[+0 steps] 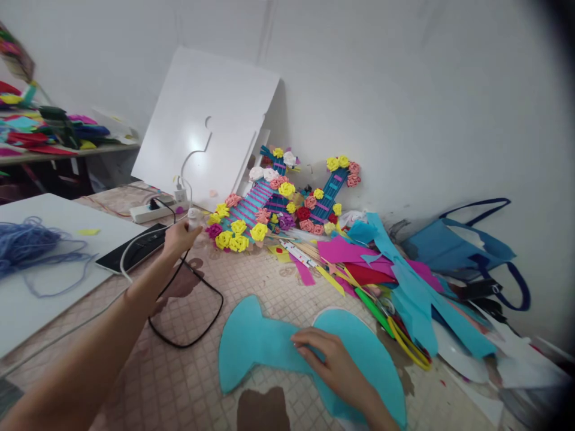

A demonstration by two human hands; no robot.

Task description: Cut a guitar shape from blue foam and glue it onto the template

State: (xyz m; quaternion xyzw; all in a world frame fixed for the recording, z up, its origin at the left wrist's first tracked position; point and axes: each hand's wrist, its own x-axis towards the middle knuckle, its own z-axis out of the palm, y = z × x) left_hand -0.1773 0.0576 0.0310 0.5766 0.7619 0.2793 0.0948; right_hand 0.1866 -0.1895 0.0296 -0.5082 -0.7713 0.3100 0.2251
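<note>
My left hand point(179, 238) is stretched out to the far left of the table. Its fingers are closed round a small white object point(194, 218), mostly hidden by the hand, so its kind is unclear. My right hand point(330, 362) lies on a turquoise cut-out shape point(242, 341), fingers extended and resting on its narrow middle part. This shape has a flared end on the left and a large rounded end on the right, and lies flat on the tablecloth point(179, 383).
A power strip point(150, 211), a dark phone point(132, 248) and a looped black cable point(221, 305) lie left. Flower-decorated pieces point(251, 206) stand by the wall. Coloured paper scraps point(359, 254), yellow-handled scissors point(408, 344) and a blue bag point(453, 245) are on the right. Blue yarn point(27, 242) sits far left.
</note>
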